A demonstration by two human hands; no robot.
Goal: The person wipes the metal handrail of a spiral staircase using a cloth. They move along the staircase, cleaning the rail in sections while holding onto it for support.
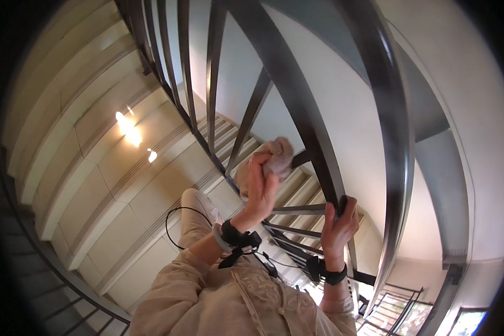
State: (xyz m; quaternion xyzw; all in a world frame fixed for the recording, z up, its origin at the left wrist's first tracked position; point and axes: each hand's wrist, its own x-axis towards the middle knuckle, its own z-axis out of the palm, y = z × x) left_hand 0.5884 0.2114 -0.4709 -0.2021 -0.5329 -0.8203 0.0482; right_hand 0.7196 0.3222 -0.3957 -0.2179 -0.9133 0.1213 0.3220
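Note:
A bunched beige-pink cloth (282,157) is held in my left hand (260,191), beside a short visible stretch of dark baluster (301,158). The cloth's edge is blurred, and whether it wraps the baluster is hidden. My right hand (339,231) grips the dark metal lower rail (304,107) of the stair railing, thumb on one side and fingers on the other. Outside that rail runs the thicker, glossy top handrail (388,109), which neither hand touches. Black straps circle both wrists, with a thin black cable (168,220) looping near the left one.
Pale tiled stair steps (122,201) with grooved edges rise on the left. Through the balusters (212,75), a lower flight (306,189) shows. A second dark railing (59,275) curves along the lower left. White wall (487,168) stands to the right, with a window (468,322) at lower right.

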